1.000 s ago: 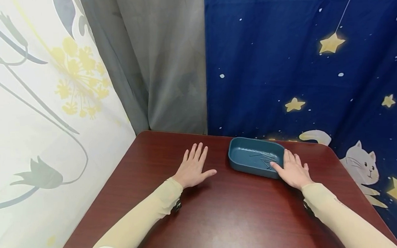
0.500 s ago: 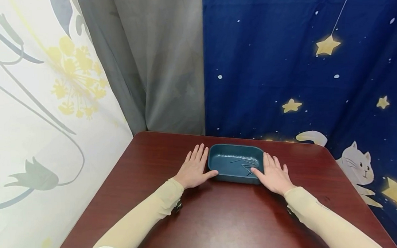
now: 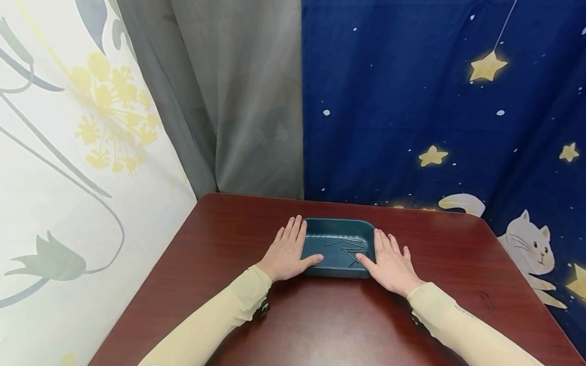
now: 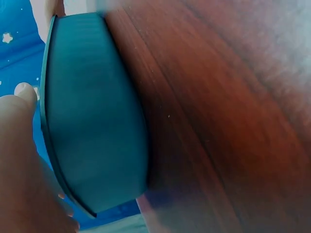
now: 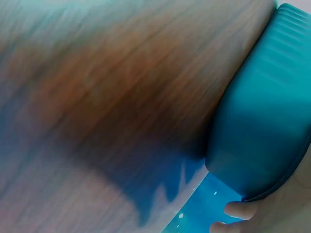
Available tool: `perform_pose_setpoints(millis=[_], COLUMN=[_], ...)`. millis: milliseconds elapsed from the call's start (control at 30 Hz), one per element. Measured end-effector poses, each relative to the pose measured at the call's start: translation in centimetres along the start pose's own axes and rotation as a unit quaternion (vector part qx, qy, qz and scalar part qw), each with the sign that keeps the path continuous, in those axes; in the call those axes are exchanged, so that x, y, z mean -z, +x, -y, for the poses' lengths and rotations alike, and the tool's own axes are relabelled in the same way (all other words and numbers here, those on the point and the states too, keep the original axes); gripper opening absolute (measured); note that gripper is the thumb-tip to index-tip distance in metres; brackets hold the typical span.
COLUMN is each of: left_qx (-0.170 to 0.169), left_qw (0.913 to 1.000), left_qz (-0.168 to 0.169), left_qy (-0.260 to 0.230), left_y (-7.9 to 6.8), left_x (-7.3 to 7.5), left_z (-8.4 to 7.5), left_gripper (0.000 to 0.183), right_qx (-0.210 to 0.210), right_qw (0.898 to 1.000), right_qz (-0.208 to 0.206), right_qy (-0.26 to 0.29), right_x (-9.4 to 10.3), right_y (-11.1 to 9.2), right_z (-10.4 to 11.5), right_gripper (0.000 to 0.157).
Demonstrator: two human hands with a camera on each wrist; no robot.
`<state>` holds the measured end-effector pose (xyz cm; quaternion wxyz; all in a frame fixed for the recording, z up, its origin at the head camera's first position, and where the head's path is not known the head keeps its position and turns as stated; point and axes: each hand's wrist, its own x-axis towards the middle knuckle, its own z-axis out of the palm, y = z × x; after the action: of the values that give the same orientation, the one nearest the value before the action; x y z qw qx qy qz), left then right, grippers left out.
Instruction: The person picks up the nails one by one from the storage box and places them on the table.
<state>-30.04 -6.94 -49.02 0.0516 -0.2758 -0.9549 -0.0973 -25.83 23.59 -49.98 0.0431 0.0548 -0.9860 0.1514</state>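
Observation:
A dark teal rectangular box (image 3: 342, 272) with rounded corners and no lid stands on the table. Several thin dark sticks (image 3: 352, 249) lie loosely inside it, mostly toward its right half. My left hand (image 3: 287, 253) is at the box's left end, fingers straight and spread, thumb pointing across the near rim. At the other end my right hand (image 3: 391, 263) lies along the right wall with straight fingers, its thumb reaching over the near right corner. In the left wrist view the left thumb (image 4: 25, 92) shows close to the rim. The right fingers (image 5: 241, 209) show past the box's end in the right wrist view.
The dark red wooden table (image 3: 322, 333) has rounded far corners. Behind it hang a grey curtain (image 3: 256, 98) and a blue curtain (image 3: 391, 82) with stars and a cat. A white patterned curtain (image 3: 55, 186) borders the left side.
The box has slid left along the table with my right hand at its right end, reaching my left hand. My left hand has stayed nearly in place.

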Motion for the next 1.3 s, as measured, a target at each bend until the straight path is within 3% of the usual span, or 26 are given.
perform_pose_setpoints(millis=[333,700,1100,1300], left_qx=[0.005,0.005,0.017,0.017], left_qw=[0.9997,0.9994,0.9986,0.9983], left_qz=[0.008,0.025,0.043,0.05], left_qy=[-0.024,-0.022,-0.024,-0.024], left_y=[-1.2,-1.5,-1.3,-1.2], left_x=[-0.1,0.0,0.2,0.3], left_z=[0.2,0.2,0.1,0.1], left_gripper=[0.116,0.122,0.124,0.126], right_qx=[0.003,0.008,0.011,0.006], right_qw=[1.0,0.999,0.999,0.999], right_qz=[-0.007,-0.01,-0.019,-0.002], right_qy=[0.019,0.05,0.037,0.037], right_x=[-0.5,-0.8,-0.4,-0.3], right_y=[-0.8,-0.9,-1.0,-0.9], right_z=[1.4,1.5,1.6,1.6], right_gripper=[0.098,0.097,0.103,0.104])
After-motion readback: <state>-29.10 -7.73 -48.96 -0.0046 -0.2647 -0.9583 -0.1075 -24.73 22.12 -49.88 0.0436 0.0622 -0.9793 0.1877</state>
